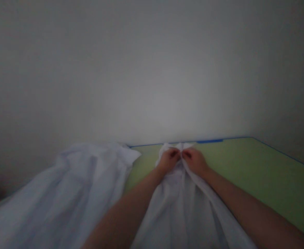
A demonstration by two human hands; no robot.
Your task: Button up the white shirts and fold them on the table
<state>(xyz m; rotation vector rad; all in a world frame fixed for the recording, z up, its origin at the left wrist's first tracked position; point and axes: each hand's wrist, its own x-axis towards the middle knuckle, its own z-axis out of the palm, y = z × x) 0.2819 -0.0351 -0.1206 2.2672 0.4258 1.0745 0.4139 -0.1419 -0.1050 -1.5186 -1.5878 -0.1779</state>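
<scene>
- Left hand (170,159): curled inward, pinching the cloth (179,200) at its upper end; the exact placing of the fingertips is too blurred to tell.
- Right hand (195,160): likewise curled and pinching the cloth, just beside the left hand, the two meeting closely at the gathered top.
- Cloth: white, lying on the desk (266,176) between the two forearms; its top is bunched near the far edge, and long folds run from there toward the viewer, spreading wider and leaving the lower border of the view.
- Second cloth (71,186): also white, heaped in loose folds to the left of the first and apart from it at the top, with a pointed corner directed toward the left hand.
- Desk: green, bordered by a thin blue edging (210,141) that thickens into a short bar beyond the right hand.
- Wall (152,69): plain, grey and dimly lit, rising behind the desk.
</scene>
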